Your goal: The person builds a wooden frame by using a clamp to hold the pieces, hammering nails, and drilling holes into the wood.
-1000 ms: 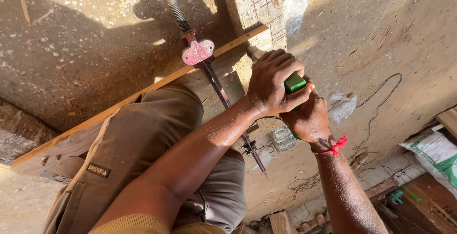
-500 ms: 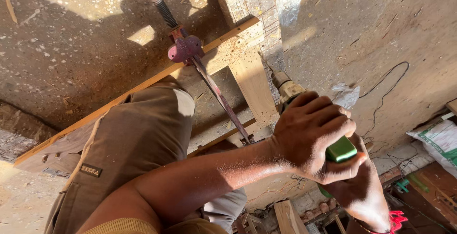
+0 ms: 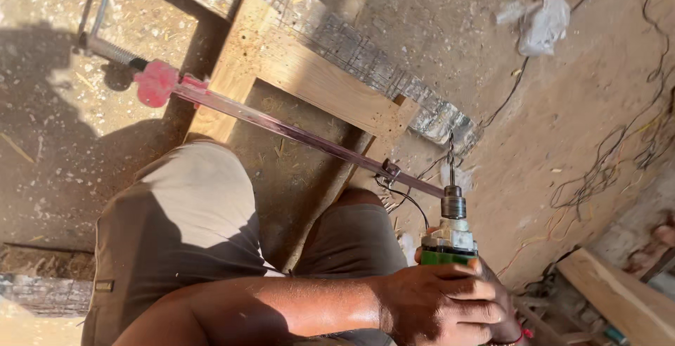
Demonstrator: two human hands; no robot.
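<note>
Both hands grip a green drill [image 3: 450, 244] (bit up) beside a wooden frame [image 3: 309, 79].

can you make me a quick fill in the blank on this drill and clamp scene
1. The left hand wraps the body of a ____ power drill.
2. The drill's bit points toward the ____ frame.
3. A long bar clamp with a ____ jaw block lies across that frame.
4. Loose ____ trail over the dirt floor at the right.

Missing words: green; wooden; red; wires
</note>
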